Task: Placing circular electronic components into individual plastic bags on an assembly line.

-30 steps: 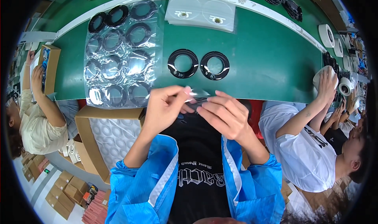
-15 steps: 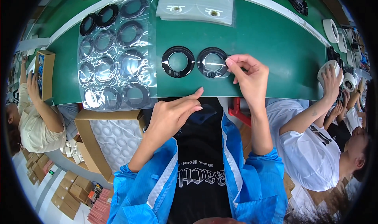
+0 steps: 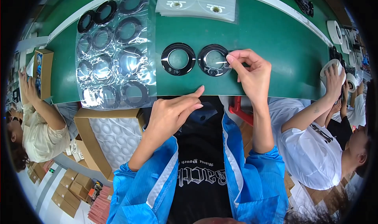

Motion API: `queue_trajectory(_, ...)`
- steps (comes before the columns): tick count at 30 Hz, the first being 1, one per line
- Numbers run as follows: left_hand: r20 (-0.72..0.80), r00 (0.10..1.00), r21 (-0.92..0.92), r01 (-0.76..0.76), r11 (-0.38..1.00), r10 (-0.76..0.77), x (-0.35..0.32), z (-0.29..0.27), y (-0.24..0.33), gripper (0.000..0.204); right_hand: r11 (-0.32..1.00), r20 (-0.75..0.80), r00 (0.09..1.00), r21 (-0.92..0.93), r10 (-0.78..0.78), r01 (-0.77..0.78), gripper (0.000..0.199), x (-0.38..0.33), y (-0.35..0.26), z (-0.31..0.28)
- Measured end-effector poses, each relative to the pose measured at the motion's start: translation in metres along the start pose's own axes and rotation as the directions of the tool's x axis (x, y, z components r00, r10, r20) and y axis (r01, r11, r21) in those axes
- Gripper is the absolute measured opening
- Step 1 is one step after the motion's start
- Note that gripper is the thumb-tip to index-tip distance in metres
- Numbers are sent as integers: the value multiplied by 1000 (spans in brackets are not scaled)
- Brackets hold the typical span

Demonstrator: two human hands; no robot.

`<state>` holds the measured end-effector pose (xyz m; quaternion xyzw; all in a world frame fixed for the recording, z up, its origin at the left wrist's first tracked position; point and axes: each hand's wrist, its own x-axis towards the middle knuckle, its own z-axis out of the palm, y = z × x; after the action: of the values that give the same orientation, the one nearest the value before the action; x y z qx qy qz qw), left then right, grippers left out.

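From here the right hand (image 3: 256,74) is narrowed to a pinch at the outer edge of the right black ring (image 3: 202,60); whether it grips the rim I cannot tell. That ring lies on the green table (image 3: 291,62), a thin gap from the left black ring (image 3: 165,59). The left hand (image 3: 170,113) is loosely spread at the near edge. Room runs rightward; a clear pocketed sheet (image 3: 152,46) bounds the left

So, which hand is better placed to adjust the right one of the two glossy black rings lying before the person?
Probably the right hand: its fingers are at the rim of that glossy black ring. The left hand is by the green tabletop's front edge, away from the ring.
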<state>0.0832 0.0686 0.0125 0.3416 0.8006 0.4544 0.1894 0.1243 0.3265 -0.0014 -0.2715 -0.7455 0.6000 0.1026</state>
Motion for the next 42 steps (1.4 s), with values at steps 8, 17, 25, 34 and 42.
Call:
queue_trajectory(8, -3, 1000, -3, -8, 1000, 8, 0, 0, 0, 15, 1000, 1, 1000, -6, 6, -6, 11, 0, 0, 1)
queue_trajectory(17, -17, 999, -1, -28, 1000, 28, 0, 2, -2, 16, 990, -14, 997, -118, -79, 77, 16, -5, -9, -1)
queue_trajectory(25, -47, 994, -174, 86, 981, -96, 4, -3, 12, 11, 948, 246, 940, -154, -235, 278, 42, -67, -52, -7)
queue_trajectory(34, 301, 876, -519, 483, 705, -378, -7, -38, -1, 9, 366, 177, 609, -660, -773, 656, 47, -77, -69, -6)
queue_trajectory(42, -129, 958, -48, -266, 963, 258, -13, -42, 3, 9, 730, 434, 687, -94, -583, 678, 43, -84, -43, 34)
